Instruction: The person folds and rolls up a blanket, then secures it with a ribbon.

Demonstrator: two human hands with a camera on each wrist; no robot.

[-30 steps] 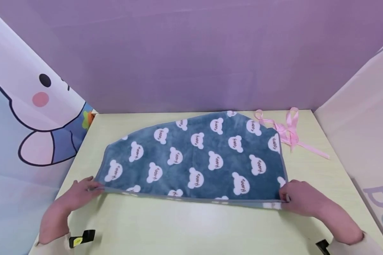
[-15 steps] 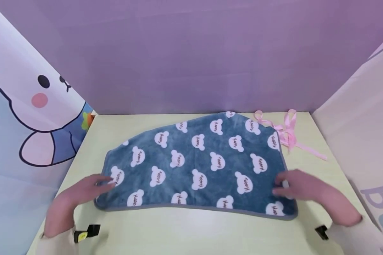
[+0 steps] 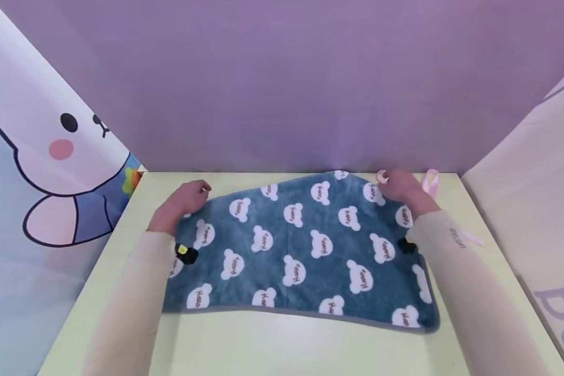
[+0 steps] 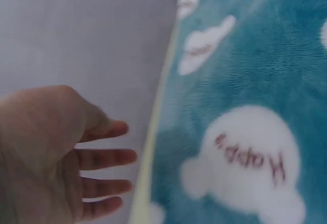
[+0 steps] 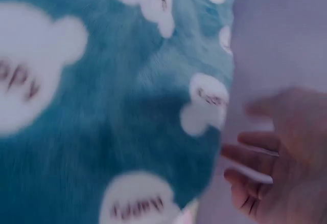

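A teal plush blanket (image 3: 305, 256) with white bear heads and grey edging lies spread on the pale table. It looks folded, with its far edge slanting up to the right. My left hand (image 3: 190, 197) is above its far left edge; in the left wrist view, loosely extended fingers (image 4: 107, 158) hold nothing. Over the far right corner is my right hand (image 3: 401, 188), its fingers (image 5: 250, 160) spread and apart from the cloth in the right wrist view. Behind that hand, a pink ribbon (image 3: 431, 183) is partly hidden by the hand and sleeve.
A purple curtain (image 3: 263, 94) stands behind the table's far edge. Printed cloth walls flank both sides, the left one with a cartoon rabbit (image 3: 51, 216). Bare table (image 3: 282, 344) shows in front of the blanket.
Both hands let go of the blanket's near corners and moved away to its far edge. The near edge dropped flat onto the table, closer to me.
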